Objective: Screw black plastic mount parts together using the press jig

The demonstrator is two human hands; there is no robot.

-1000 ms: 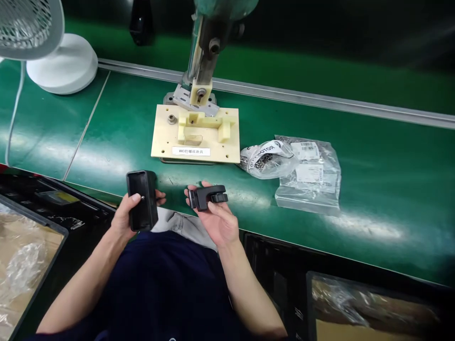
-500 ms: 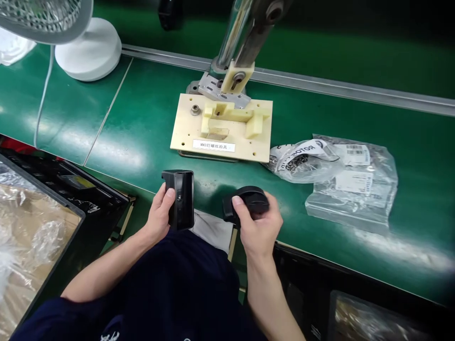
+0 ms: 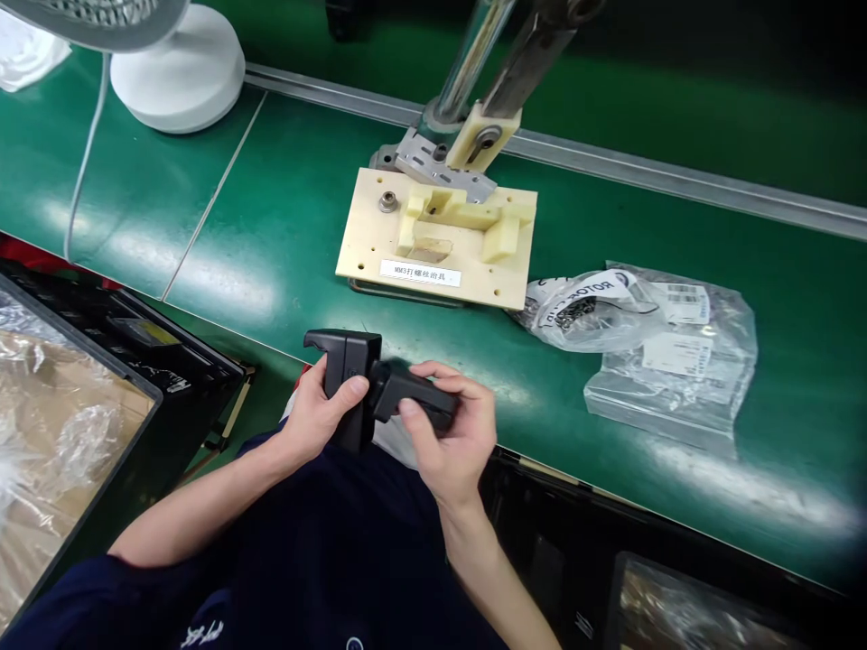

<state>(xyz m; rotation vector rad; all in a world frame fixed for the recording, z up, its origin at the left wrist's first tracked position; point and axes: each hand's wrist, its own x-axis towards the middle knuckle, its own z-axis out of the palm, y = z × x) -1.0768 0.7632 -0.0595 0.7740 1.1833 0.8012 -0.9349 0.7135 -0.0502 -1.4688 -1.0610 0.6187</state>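
Note:
Closed around a black plastic housing (image 3: 353, 357) with a hooked upper corner, my left hand (image 3: 315, 415) keeps it upright at the bench's front edge. My right hand (image 3: 461, 438) grips a second black plastic part (image 3: 413, 394), thicker at its left end. The two parts meet, or nearly so, between my hands; whether they are joined I cannot tell. Beyond them stands a cream fixture (image 3: 433, 235) with yellow blocks and a printed label, fixed below a metal lever arm (image 3: 528, 68). Neither hand touches the fixture.
A clear plastic bag (image 3: 670, 361) holding small dark metal pieces lies on the green bench (image 3: 284, 244) at right. At back left is a white fan base (image 3: 180, 72) with its cable. Black bins with plastic wrapping flank me, a large bin (image 3: 153, 397) at left.
My hands have come together. The housing has turned so its open side no longer faces me, and the right-hand part has moved left against or close to it. The view has shifted slightly.

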